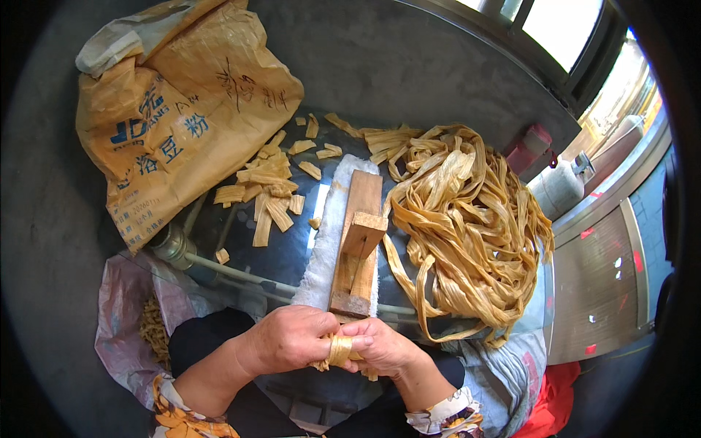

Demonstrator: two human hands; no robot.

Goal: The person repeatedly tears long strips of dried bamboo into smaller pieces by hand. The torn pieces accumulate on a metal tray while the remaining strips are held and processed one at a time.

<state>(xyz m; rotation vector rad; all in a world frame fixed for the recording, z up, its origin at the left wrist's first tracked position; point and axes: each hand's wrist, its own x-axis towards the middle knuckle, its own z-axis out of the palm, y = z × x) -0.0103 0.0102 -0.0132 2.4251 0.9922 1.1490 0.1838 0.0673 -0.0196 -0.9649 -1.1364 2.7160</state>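
Note:
My left hand (298, 336) and my right hand (383, 347) meet just below the near end of a wooden block tool (355, 243). Between them they grip a strip of yellowish dried tofu skin (340, 350), looped around a small bundle of the same material. Fingers hide part of the bundle. The wooden tool, a long board with a raised block, lies on a white cloth (320, 265) on a glass tabletop. To its right is a large tangled heap of long tofu skin strips (465, 219). Short cut pieces (271, 186) lie scattered to its left.
A brown paper sack (186, 109) bearing writing stands at the upper left. A plastic bag (123, 323) holding yellowish pieces is at the lower left. A grey cloth (493, 378) and red fabric (556, 402) hang at the lower right. A gas cylinder (558, 189) stands beyond the table.

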